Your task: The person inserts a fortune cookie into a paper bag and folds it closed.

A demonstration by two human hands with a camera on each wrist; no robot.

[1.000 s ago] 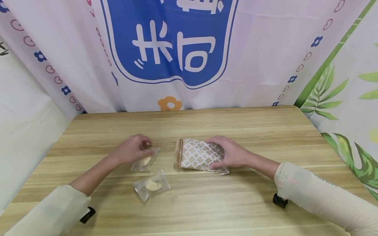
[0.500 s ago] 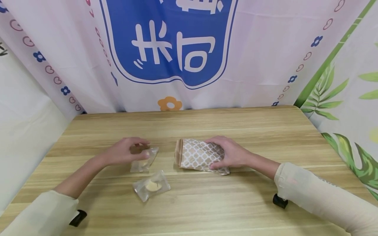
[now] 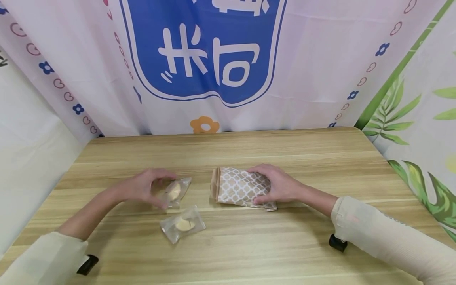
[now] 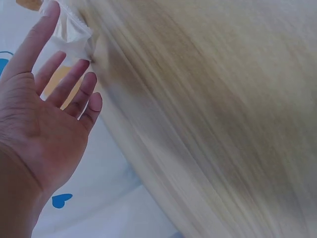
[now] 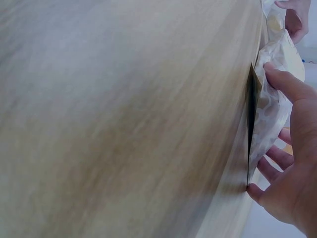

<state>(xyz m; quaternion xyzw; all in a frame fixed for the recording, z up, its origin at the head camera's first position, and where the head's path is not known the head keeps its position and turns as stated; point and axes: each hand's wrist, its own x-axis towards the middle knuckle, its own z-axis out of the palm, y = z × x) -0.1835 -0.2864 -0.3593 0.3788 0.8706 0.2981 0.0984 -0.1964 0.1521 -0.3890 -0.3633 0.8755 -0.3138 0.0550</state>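
Observation:
My left hand is beside the farther clear packet, fingers and thumb spread apart with nothing between them. That packet holds a pale round piece that looks like a biscuit. In the left wrist view the fingers are relaxed, with clear wrapping past the thumb tip; whether they touch is unclear. A second clear packet with a similar piece lies nearer me. My right hand grips the right end of a tan and white patterned paper bag, thumb on one side and fingers on the other. The bag lies flat, its mouth pointing left.
Everything lies on a wooden table. A printed cloth hangs behind its far edge. A leaf-patterned cloth hangs on the right side. Black straps show at both sleeves.
My left hand has drawn back to the left from above the farther packet, and its fingers and thumb have spread. That packet is now more in sight. My right hand and the bag stay still.

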